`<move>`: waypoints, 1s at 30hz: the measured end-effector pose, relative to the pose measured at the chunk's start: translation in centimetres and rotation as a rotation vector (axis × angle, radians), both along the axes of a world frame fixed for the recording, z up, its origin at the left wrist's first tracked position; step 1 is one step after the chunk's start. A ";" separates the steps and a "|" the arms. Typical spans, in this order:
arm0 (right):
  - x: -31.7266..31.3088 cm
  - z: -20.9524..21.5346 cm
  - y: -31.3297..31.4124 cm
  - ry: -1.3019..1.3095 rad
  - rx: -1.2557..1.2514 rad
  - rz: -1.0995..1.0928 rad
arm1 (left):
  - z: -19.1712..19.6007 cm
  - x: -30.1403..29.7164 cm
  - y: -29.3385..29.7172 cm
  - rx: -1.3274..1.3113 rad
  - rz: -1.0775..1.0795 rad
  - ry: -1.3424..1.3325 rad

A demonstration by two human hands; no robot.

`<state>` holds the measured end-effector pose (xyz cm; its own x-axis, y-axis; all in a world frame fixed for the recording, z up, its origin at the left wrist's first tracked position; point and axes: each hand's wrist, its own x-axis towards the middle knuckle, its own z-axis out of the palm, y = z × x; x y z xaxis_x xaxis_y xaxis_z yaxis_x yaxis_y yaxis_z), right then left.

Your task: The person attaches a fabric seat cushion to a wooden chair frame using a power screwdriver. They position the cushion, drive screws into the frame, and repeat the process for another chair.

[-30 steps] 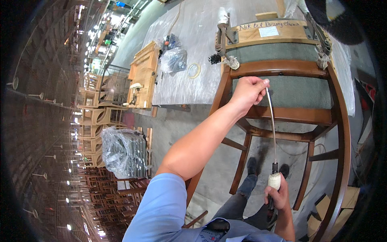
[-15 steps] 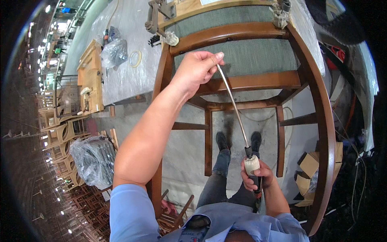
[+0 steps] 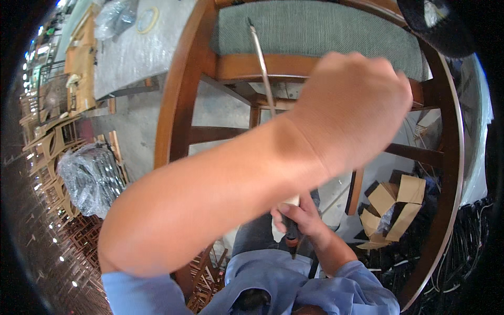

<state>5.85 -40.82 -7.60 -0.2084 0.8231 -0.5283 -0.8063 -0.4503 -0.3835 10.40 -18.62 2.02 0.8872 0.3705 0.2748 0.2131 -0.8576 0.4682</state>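
Note:
My left arm reaches across from the left, and my left hand [image 3: 359,105] is curled into a fist over the right part of the chair's front rail. Its fingers point away, so whatever they may hold is hidden. Low in the middle, my right hand [image 3: 305,216] wraps round a power screwdriver [image 3: 292,241] with a pale wrapped collar. The driver's long metal bit [image 3: 261,63] passes behind my left forearm and ends in front of the green-grey upholstered panel [image 3: 315,29]. Around both hands stands the brown wooden chair frame [image 3: 176,89].
Opened cardboard boxes [image 3: 386,202] lie on the floor to the right. At the left is a plastic-covered table [image 3: 134,58] with a tape roll [image 3: 147,21] on it. A plastic-wrapped stack [image 3: 90,178] and chair parts [image 3: 50,147] stand farther left.
My left hand has left the bit's tip and swung right across the chair. The driver has shifted left, still in my right hand. The whole view has moved closer to the chair.

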 end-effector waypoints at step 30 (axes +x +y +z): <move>-4.3 0.6 5.1 -0.021 -0.075 -0.135 | 2.0 -1.2 -2.3 -0.201 -0.334 0.472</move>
<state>1.53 -35.68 -7.04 -0.0863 0.8008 -0.5927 -0.8536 -0.3662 -0.3704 9.21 -20.90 3.99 0.9733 0.0547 -0.2229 0.1715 -0.8186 0.5481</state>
